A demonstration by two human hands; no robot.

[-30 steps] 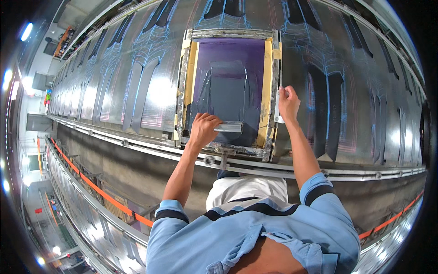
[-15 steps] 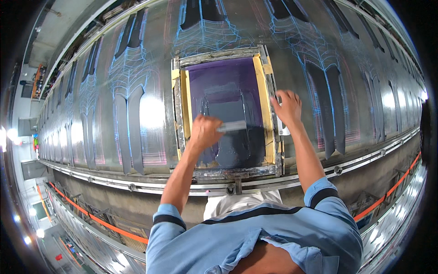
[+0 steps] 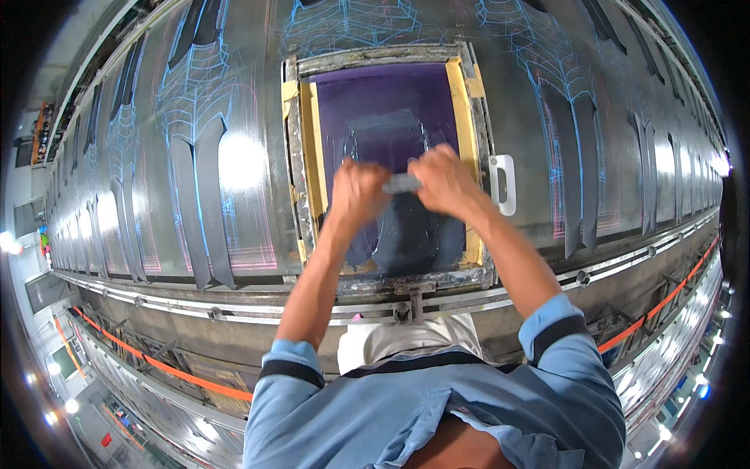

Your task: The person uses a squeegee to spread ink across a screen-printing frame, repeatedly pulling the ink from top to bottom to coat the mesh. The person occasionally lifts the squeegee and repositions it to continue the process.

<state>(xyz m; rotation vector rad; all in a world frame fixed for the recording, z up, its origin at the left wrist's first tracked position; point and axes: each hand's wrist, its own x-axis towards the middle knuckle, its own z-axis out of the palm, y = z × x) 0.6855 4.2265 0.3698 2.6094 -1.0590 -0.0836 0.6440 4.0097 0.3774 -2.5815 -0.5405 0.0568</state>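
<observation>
A screen-printing frame (image 3: 375,57) lies on the long table in front of me, with yellow tape along its inner sides. Its mesh is purple (image 3: 383,90), and wet dark ink (image 3: 410,242) is smeared over the middle and near part. My left hand (image 3: 358,191) grips the left end of a pale squeegee (image 3: 401,184), partly smeared by motion. On the squeegee's right end my right hand (image 3: 444,180) is closed too. The blade's lower edge is hidden, so its contact with the mesh is unclear.
Dark cut fabric panels (image 3: 209,211) with blue web-like line prints lie along the table on both sides. A white handle-shaped piece (image 3: 503,185) sits just right of the frame. A metal rail (image 3: 312,314) runs along the table's near edge, with an orange strip (image 3: 168,363) below.
My right hand has left the frame's right side and taken hold of the squeegee beside my left hand. The squeegee has moved up the mesh, away from me. The view has shifted slightly.
</observation>
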